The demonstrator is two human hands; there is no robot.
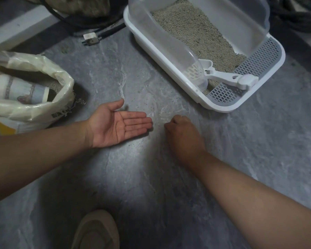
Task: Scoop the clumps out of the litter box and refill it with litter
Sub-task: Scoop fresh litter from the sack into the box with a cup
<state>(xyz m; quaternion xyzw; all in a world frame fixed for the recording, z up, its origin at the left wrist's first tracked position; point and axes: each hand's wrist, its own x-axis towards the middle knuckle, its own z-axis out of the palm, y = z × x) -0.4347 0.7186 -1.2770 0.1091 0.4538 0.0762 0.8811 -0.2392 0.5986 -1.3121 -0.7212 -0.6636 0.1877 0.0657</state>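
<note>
A white litter box point(171, 69) with a clear hood and a grey grate stands on the floor at the upper right, holding grey litter point(196, 31). A white slotted scoop point(223, 76) lies inside it, handle on the grate. An open litter bag point(48, 69) sits at the left with a paper cup point(20, 89) lying in it. My left hand point(120, 124) rests palm up on the floor, fingers flat and apart, holding nothing. My right hand point(183, 133) is beside it, palm down, fingers curled onto the floor; whether they pinch any grains is hidden.
Stray litter grains point(142, 103) dot the grey floor between my hands and the box. A plug point(91, 38) and black cables point(104, 26) lie at the top. A beige shoe point(97, 230) shows at the bottom edge.
</note>
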